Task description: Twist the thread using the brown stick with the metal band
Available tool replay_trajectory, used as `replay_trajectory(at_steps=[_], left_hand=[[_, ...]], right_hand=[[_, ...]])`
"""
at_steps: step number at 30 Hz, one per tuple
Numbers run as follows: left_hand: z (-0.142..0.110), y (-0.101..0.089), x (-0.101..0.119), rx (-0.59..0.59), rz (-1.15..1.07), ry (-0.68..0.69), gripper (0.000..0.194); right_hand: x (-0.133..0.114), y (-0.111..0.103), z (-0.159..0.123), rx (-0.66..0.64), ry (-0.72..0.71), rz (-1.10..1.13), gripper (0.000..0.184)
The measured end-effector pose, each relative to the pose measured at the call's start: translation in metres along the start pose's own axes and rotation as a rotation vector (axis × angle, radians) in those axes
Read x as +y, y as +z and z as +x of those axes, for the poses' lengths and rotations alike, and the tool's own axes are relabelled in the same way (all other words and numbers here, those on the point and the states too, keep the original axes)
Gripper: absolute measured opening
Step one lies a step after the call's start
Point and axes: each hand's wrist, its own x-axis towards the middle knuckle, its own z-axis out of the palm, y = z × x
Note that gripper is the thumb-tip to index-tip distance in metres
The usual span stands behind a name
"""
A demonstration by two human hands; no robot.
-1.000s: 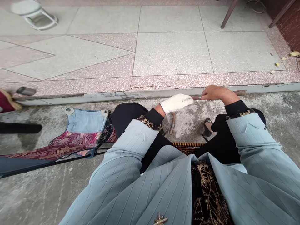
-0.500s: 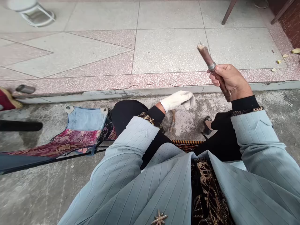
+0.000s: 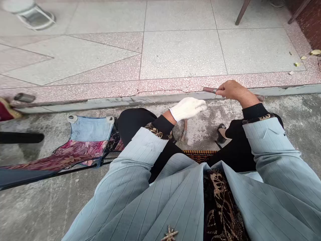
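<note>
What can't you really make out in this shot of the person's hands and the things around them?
In the head view:
The middle of the wooden stick is hidden by the right hand.
The palm of the gloved left hand faces down, out of sight.
The small curved brown piece on the concrete is too small to identify.
The red cloth item is cut off by the left edge.
The white-legged seat and dark wooden legs are cut off by the top edge.

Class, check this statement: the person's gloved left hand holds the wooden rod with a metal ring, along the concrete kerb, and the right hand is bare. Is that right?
No. The head view shows the wooden rod held by the bare right hand, not by the gloved left hand. The rest stands: the rod runs along the concrete kerb, and the right hand is bare.
</note>
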Motion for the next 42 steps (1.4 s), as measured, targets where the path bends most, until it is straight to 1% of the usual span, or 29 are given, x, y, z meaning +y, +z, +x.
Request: replay_trajectory(at_steps=[2,4,6,8,10,12,14,16,18,20,21,23,24,26,29,31,33,35,37,38,40,42], left_hand=[[-0.001,-0.004,-0.003,0.046,0.022,-0.018,0.041],[-0.001,-0.006,-0.006,0.092,0.017,-0.040,0.041],[0.001,-0.008,-0.009,0.123,-0.026,-0.062,0.040],[0.004,-0.010,-0.014,0.147,-0.106,-0.091,0.039],[0.006,-0.010,-0.019,0.174,-0.190,-0.128,0.038],[0.009,-0.009,-0.023,0.201,-0.260,-0.153,0.038],[0.012,-0.008,-0.027,0.214,-0.318,-0.153,0.037],[0.015,-0.005,-0.030,0.214,-0.381,-0.140,0.034],[0.020,0.001,-0.033,0.219,-0.460,-0.141,0.031],[0.023,0.009,-0.033,0.203,-0.591,-0.150,0.031],[0.024,0.014,-0.032,0.185,-0.675,-0.160,0.031],[0.025,0.023,-0.026,0.107,-0.844,-0.180,0.032],[0.025,0.027,-0.022,0.078,-0.904,-0.209,0.033],[0.023,0.032,-0.012,-0.008,-0.963,-0.223,0.037],[0.018,0.031,-0.001,-0.082,-0.994,-0.171,0.040],[0.015,0.026,0.002,-0.106,-0.958,-0.127,0.041],[0.013,0.023,0.002,-0.114,-0.845,-0.092,0.042],[0.012,0.021,0.001,-0.120,-0.674,-0.036,0.044],[0.011,0.020,0.001,-0.130,-0.490,0.017,0.044],[0.011,0.019,0.000,-0.131,-0.405,0.028,0.044],[0.010,0.016,-0.001,-0.118,-0.281,0.008,0.042],[0.008,0.011,-0.005,-0.086,-0.214,-0.026,0.041]], right_hand=[[-0.003,0.003,-0.001,-0.151,-0.026,-0.052,0.029],[-0.007,0.007,-0.003,-0.364,-0.073,-0.043,0.031],[-0.011,0.012,-0.005,-0.582,-0.150,0.013,0.034],[-0.016,0.013,-0.009,-0.754,-0.241,0.112,0.039],[-0.020,0.011,-0.012,-0.847,-0.326,0.219,0.043],[-0.022,0.006,-0.016,-0.874,-0.390,0.307,0.045],[-0.022,-0.001,-0.019,-0.868,-0.433,0.363,0.046],[-0.019,-0.006,-0.021,-0.825,-0.455,0.407,0.045],[-0.016,-0.011,-0.024,-0.745,-0.461,0.461,0.045],[-0.013,-0.015,-0.027,-0.651,-0.462,0.528,0.043],[-0.012,-0.017,-0.028,-0.607,-0.464,0.556,0.042],[-0.010,-0.018,-0.030,-0.517,-0.471,0.592,0.041],[-0.010,-0.018,-0.031,-0.461,-0.469,0.597,0.042],[-0.010,-0.016,-0.030,-0.313,-0.442,0.594,0.044],[-0.010,-0.009,-0.025,-0.086,-0.353,0.537,0.046],[-0.010,-0.003,-0.019,0.011,-0.282,0.430,0.046],[-0.010,0.004,-0.013,0.085,-0.196,0.262,0.042],[-0.010,0.010,-0.006,0.144,-0.112,0.074,0.036],[-0.012,0.016,-0.002,0.155,-0.065,-0.095,0.033],[-0.013,0.018,-0.001,0.129,-0.060,-0.166,0.034],[-0.017,0.024,0.000,0.023,-0.086,-0.283,0.035],[-0.022,0.031,-0.003,-0.127,-0.177,-0.336,0.034]])
